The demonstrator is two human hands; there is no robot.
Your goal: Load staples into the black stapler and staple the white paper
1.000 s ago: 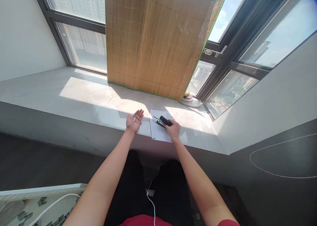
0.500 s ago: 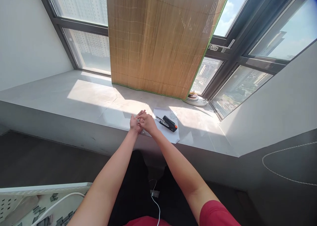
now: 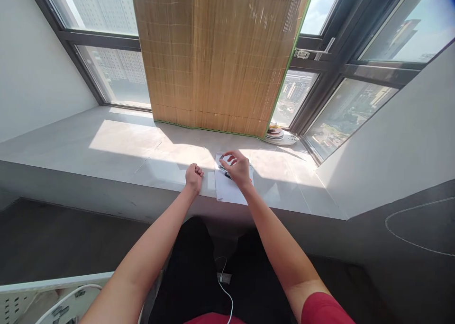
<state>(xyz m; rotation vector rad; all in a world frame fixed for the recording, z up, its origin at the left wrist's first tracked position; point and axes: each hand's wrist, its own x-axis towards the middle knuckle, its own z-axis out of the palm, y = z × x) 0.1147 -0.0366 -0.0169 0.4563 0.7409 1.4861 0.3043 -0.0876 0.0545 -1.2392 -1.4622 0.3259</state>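
At mid-frame, a small grey metallic piece (image 3: 221, 157) is pinched by the right hand (image 3: 240, 171), apparently not inserted, over a black-and-silver stapler (image 3: 227, 174) on white paper (image 3: 228, 191); the left hand (image 3: 194, 176) is curled, contents hidden.

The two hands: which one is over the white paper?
The right hand, its thumb and index finger curved toward each other above the paper; the left hand is closed beside it.

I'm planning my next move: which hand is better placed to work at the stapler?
Right, probably: the right hand is over the stapler, while the left hand is a fist beside the paper.
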